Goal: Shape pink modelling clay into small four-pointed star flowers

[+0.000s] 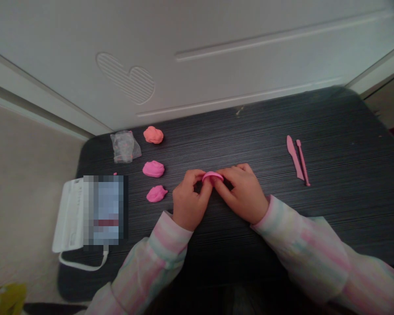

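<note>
Head view | both hands (216,197) angled inward, fingertips pinching pink piece (212,175)

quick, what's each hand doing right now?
Left hand: closed on the pink clay piece.
Right hand: pinching the same piece from the other side.

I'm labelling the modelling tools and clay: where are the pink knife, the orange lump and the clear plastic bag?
Pink knife (293,152): head view, on its blade.
Orange lump (153,135): head view, middle.
Clear plastic bag (124,147): head view, crumpled middle.
</note>
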Demonstrator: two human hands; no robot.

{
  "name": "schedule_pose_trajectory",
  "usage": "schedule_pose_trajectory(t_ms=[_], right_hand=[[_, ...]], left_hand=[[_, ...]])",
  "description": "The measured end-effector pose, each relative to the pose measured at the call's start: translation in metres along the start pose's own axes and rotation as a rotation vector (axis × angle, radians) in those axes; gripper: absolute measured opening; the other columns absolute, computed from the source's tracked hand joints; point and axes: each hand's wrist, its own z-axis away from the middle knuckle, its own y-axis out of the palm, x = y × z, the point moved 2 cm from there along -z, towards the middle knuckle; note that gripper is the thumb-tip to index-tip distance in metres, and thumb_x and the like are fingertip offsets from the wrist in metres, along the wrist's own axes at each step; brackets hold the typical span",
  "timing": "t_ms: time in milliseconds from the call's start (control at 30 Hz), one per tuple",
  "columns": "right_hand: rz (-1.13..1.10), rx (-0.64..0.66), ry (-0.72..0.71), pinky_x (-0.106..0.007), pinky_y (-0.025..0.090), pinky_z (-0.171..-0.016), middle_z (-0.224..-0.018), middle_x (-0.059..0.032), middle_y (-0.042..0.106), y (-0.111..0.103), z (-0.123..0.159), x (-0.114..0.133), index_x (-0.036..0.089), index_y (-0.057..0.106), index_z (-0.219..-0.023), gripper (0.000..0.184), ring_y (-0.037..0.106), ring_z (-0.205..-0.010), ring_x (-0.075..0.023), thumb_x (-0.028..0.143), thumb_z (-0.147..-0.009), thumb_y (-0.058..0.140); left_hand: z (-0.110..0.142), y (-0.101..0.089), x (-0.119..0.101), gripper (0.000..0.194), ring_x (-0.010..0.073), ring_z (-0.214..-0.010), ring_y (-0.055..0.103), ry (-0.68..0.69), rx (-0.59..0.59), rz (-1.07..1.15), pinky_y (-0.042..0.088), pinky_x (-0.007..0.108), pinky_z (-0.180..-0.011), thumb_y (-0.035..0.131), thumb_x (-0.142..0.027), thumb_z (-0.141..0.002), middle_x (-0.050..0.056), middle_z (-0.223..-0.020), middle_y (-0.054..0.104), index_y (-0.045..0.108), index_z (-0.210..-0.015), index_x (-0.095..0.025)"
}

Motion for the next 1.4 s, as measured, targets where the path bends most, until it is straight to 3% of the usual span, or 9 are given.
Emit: schedule_pose_trajectory(t_ms=[167, 367, 1000, 1200, 1400], right_hand=[[0.042, 0.01, 0.009, -0.03, 0.028, -0.069, -0.064, -0.0007, 0.062, -0.0005, -0.0008, 0.0008, 0.018, 0.058, -0.07, 0.022, 0.051, -0.061, -0.0136, 0.027, -0.081, 0.042], [0.025, 0.026, 0.02, -0.03, 0.028, -0.07, -0.06, 0.0007, 0.06, -0.0001, -0.0003, 0.001, 0.018, 0.056, -0.065, 0.023, 0.051, -0.06, -0.0127, 0.029, -0.08, 0.043], [0.058, 0.036, -0.004, -0.031, 0.028, -0.071, -0.066, -0.001, 0.063, -0.0005, 0.0002, 0.0008, 0.018, 0.058, -0.066, 0.028, 0.054, -0.065, -0.0138, 0.028, -0.083, 0.037], [-0.035, -0.058, 0.004, -0.03, 0.029, -0.071, -0.075, 0.001, 0.066, -0.003, 0.0005, 0.0001, 0.019, 0.06, -0.08, 0.018, 0.055, -0.066, -0.0125, 0.028, -0.082, 0.044], [-0.076, -0.073, -0.022, -0.03, 0.032, -0.071, -0.071, 0.001, 0.065, -0.0031, 0.0009, -0.0019, 0.019, 0.061, -0.077, 0.018, 0.055, -0.066, -0.0129, 0.026, -0.082, 0.045]], left_hand=[[-0.0003, 0.0011, 0.0, 0.018, 0.0106, -0.069, 0.061, 0.04, 0.055, -0.016, 0.048, 0.021, -0.065, 0.052, -0.017, -0.074, 0.001, -0.082, 0.065, 0.055, -0.092, -0.017], [-0.0013, 0.0013, 0.0006, 0.012, 0.0122, -0.071, 0.06, 0.049, 0.118, -0.04, 0.048, 0.024, -0.07, 0.051, -0.017, -0.075, 0.001, -0.078, 0.066, 0.061, -0.081, -0.017], [-0.0014, 0.0003, -0.0003, 0.013, 0.0112, -0.068, 0.06, 0.053, 0.091, -0.027, 0.048, 0.023, -0.069, 0.052, -0.019, -0.076, 0.001, -0.077, 0.067, 0.063, -0.082, -0.017], [-0.001, 0.0003, -0.0003, 0.011, 0.01, -0.066, 0.059, 0.069, 0.062, -0.033, 0.047, 0.021, -0.067, 0.053, -0.018, -0.075, -0.001, -0.074, 0.067, 0.062, -0.08, -0.017], [-0.0008, -0.0001, -0.0009, 0.012, 0.0097, -0.067, 0.059, 0.069, 0.057, -0.034, 0.047, 0.02, -0.067, 0.052, -0.017, -0.075, 0.0, -0.076, 0.067, 0.062, -0.082, -0.016]])
